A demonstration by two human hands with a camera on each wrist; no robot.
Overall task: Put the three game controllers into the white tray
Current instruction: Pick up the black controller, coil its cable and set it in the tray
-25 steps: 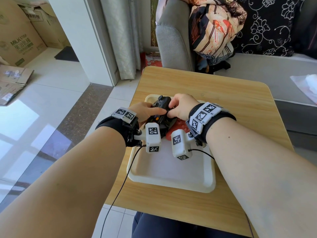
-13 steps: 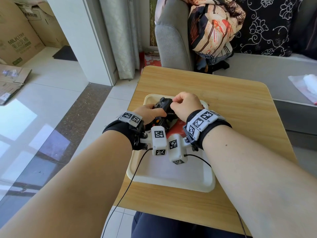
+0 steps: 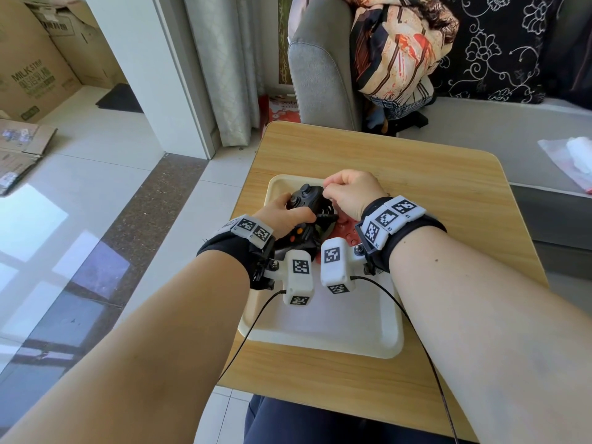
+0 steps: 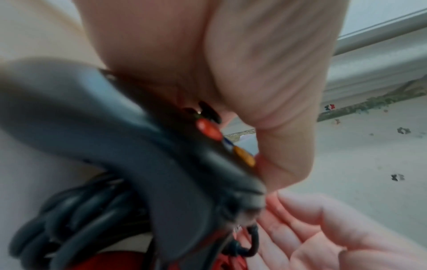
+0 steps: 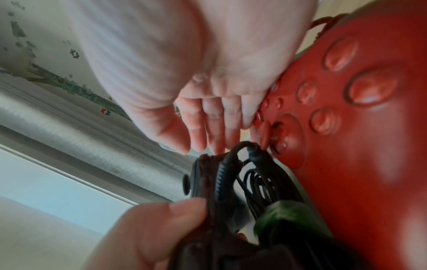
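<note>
A white tray lies on the wooden table. Over its far end my left hand grips a black controller, thumb laid across its face. My right hand hovers at the controller's far end with loosely curled fingers. Its fingertips touch the coiled black cable without closing on it. A red controller lies in the tray under my right wrist. A dark green part shows beside the cable, and I cannot tell what it belongs to.
The table stands against a grey sofa with a patterned cushion. Tiled floor and cardboard boxes are to the left. Thin wires from the wrist cameras cross the tray's near part.
Both hands stay on the black controller over the tray's far end. My right hand has slid a little toward the controller's far end and its cable.
</note>
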